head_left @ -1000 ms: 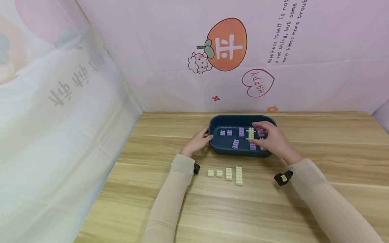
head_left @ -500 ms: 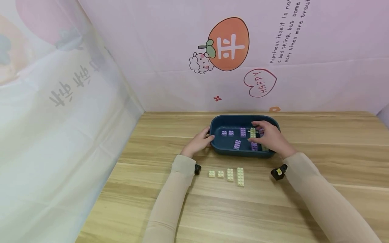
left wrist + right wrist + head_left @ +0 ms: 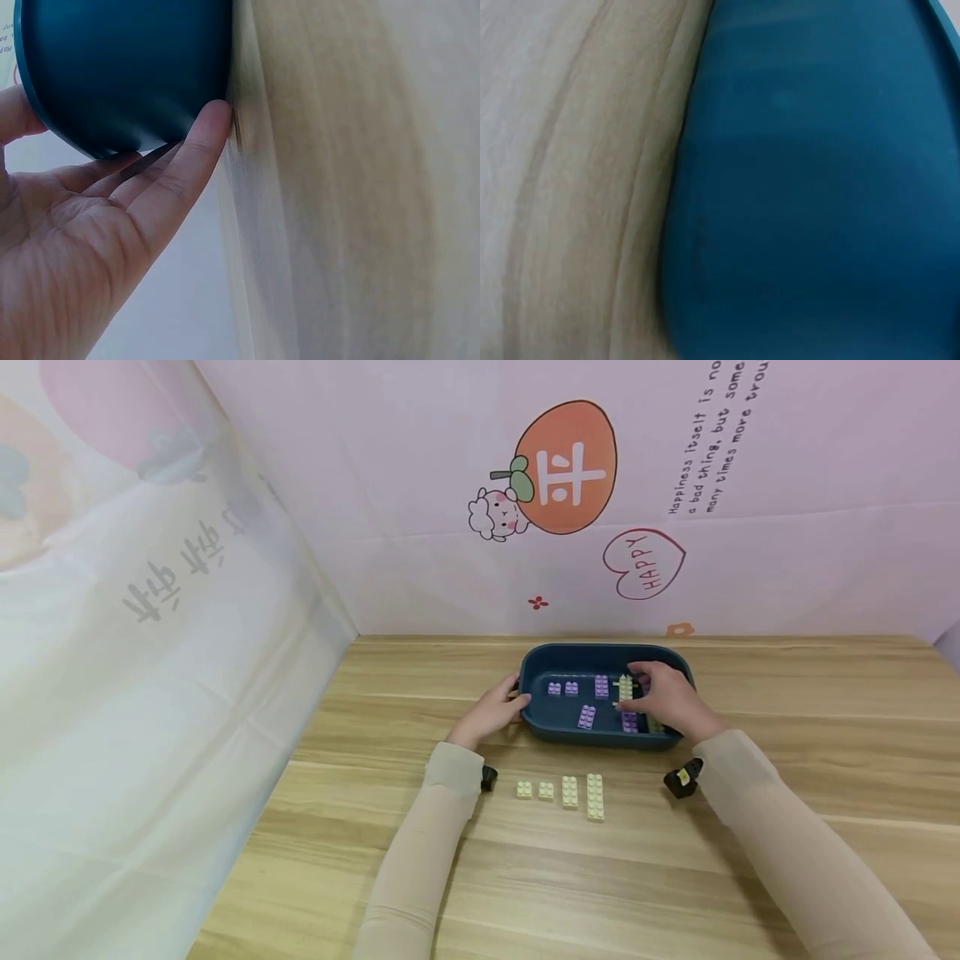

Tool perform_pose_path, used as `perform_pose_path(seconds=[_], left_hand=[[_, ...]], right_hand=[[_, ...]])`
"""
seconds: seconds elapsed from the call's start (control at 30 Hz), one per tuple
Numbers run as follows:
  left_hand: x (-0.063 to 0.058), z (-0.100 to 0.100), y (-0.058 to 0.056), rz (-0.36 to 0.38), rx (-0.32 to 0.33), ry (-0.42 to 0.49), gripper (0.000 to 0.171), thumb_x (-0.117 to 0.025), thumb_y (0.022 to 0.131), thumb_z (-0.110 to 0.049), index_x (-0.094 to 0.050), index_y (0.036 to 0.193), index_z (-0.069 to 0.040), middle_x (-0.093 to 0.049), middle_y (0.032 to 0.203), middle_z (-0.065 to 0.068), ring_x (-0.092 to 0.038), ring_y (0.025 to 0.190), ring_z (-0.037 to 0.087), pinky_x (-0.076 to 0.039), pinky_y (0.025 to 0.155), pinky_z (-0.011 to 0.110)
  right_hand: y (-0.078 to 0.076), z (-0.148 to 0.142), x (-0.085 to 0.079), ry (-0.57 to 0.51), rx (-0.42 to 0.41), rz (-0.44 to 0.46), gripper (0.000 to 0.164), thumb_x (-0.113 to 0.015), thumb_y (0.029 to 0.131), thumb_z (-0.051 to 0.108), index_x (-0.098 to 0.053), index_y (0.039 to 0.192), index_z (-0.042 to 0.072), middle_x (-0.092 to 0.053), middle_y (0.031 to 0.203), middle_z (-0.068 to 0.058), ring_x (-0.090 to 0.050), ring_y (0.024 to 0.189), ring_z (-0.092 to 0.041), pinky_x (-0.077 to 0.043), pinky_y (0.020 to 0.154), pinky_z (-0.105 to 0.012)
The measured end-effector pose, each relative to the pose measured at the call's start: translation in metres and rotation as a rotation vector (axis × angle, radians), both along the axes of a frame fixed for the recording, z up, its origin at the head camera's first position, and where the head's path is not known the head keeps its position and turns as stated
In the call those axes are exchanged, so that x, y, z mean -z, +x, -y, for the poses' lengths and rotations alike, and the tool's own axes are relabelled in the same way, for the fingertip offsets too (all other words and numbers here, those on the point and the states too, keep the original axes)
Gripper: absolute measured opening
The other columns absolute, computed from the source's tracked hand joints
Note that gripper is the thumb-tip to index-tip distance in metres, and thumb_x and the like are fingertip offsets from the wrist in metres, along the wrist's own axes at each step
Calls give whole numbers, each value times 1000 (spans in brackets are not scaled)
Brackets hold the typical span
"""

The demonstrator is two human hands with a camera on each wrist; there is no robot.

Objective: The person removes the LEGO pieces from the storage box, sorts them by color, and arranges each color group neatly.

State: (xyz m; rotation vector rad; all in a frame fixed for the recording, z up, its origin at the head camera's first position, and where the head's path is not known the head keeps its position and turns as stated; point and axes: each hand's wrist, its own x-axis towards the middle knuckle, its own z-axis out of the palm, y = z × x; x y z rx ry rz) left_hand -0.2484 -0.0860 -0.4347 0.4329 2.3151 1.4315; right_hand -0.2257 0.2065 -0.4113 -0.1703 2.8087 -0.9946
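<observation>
A dark blue tray [image 3: 592, 739] stands at the back of the table. My left hand [image 3: 489, 712] holds its left end, thumb near the rim; in the left wrist view, the fingers of that hand [image 3: 97, 202] lie against the tray's end wall [image 3: 135, 67]. Over the tray's right part, my right hand [image 3: 670, 700] reaches in with thumb and forefinger spread apart. Between them shows a cream brick piece with side bars [image 3: 626, 690], next to a purple brick [image 3: 628, 722]. The palm hides part of the bricks at the tray's right end.
Further left in the tray lie small purple bricks [image 3: 572, 688], a purple brick at the back [image 3: 602, 686] and a tilted purple brick [image 3: 587, 717]. In front of the tray, cream bricks [image 3: 570, 792] stand in a row. A printed cloth [image 3: 420, 560] hangs behind.
My right hand has shifted slightly left and lower into the tray, covering more of the bricks at its right end. My left hand keeps its place on the tray.
</observation>
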Motion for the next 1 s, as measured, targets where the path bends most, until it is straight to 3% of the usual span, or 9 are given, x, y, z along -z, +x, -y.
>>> perform_pose_path(seconds=[0.23, 0.53, 0.77, 1.0], left_hand=[[1, -2, 0, 4, 2, -2, 56, -45, 104, -23, -23, 155, -19, -34, 155, 11, -54, 126, 26, -53, 94, 34], [2, -3, 1, 12, -10, -21, 56, -45, 104, -23, -23, 155, -18, -34, 155, 12, -55, 125, 27, -53, 94, 34], [1, -2, 0, 5, -10, -24, 57, -45, 104, -23, -23, 155, -18, -33, 156, 12, -57, 122, 28, -53, 93, 34], [0, -1, 0, 12, -4, -31, 56, -44, 104, -24, -22, 155, -21, -32, 157, 11, -57, 123, 29, -51, 98, 37]], right_hand=[[-2, -2, 3, 16, 9, 2, 77, -76, 83, 23, -39, 142, -8, -49, 131, -32, -48, 118, -42, -43, 98, -58], [-7, -4, 9, -37, 45, 78, 77, -77, 82, 22, -39, 143, -7, -47, 135, -32, -45, 125, -45, -42, 100, -57], [-11, -3, 9, -51, 52, 71, 77, -79, 81, 21, -41, 142, -6, -51, 127, -28, -50, 108, -37, -45, 93, -53], [-15, -2, 8, -42, 46, 90, 76, -79, 81, 19, -41, 142, -6, -44, 140, -29, -47, 115, -39, -43, 97, -55]])
